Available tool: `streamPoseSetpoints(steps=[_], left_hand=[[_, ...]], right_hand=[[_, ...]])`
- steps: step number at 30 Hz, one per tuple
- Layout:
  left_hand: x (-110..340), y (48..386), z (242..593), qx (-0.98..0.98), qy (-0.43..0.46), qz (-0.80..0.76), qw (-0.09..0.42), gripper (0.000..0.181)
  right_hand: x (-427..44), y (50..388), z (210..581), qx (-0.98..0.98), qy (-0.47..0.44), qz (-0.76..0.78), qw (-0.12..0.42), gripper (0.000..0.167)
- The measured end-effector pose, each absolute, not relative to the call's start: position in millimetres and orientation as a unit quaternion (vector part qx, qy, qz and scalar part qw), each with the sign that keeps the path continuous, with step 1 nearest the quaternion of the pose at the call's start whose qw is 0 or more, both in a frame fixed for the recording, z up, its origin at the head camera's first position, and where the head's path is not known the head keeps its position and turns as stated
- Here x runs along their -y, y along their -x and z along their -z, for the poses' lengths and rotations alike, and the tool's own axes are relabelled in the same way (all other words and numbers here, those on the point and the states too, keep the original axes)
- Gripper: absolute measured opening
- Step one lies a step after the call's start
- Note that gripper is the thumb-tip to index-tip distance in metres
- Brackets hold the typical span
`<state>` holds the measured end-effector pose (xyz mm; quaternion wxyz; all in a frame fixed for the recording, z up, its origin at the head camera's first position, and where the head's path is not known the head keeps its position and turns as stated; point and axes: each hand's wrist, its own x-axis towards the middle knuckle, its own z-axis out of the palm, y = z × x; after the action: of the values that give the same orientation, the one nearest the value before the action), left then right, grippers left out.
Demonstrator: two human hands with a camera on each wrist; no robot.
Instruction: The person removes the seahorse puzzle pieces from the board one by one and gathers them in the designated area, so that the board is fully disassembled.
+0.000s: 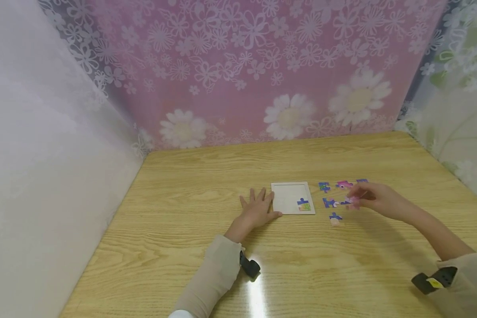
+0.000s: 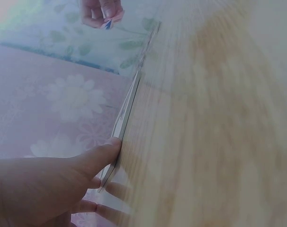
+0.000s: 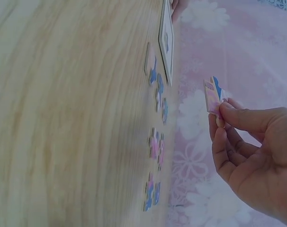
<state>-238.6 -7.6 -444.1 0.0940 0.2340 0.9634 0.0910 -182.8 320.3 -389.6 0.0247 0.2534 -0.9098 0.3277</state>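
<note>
A white square puzzle tray (image 1: 285, 201) lies on the table, with one blue, green and orange jigsaw piece (image 1: 304, 205) in its lower right corner. My left hand (image 1: 257, 213) rests with spread fingers at the tray's left side, its thumb touching the near edge. Off to the right, my right hand (image 1: 383, 201) pinches a pink and blue jigsaw piece (image 3: 212, 98) between thumb and fingers. In the right wrist view that piece is held above the table, tilted. Several loose jigsaw pieces (image 1: 335, 219) lie beneath and beside the right hand.
The wooden table (image 1: 175, 198) reaches back to a pink flowered curtain (image 1: 238, 88). A pale wall (image 1: 63, 132) borders it on the left, and a leaf-patterned curtain (image 1: 465, 110) on the right. Black wrist cameras sit on both sleeves (image 1: 218, 265).
</note>
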Motion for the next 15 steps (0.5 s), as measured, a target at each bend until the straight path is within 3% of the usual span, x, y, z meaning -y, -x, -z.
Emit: streamPoseSetpoints(steps=[15], left_hand=[[8, 237, 443, -0.963, -0.233, -0.095, 0.097, 0.072]], right_hand=[[-347, 176, 412, 0.906, -0.272, -0.325, 0.013, 0.022]])
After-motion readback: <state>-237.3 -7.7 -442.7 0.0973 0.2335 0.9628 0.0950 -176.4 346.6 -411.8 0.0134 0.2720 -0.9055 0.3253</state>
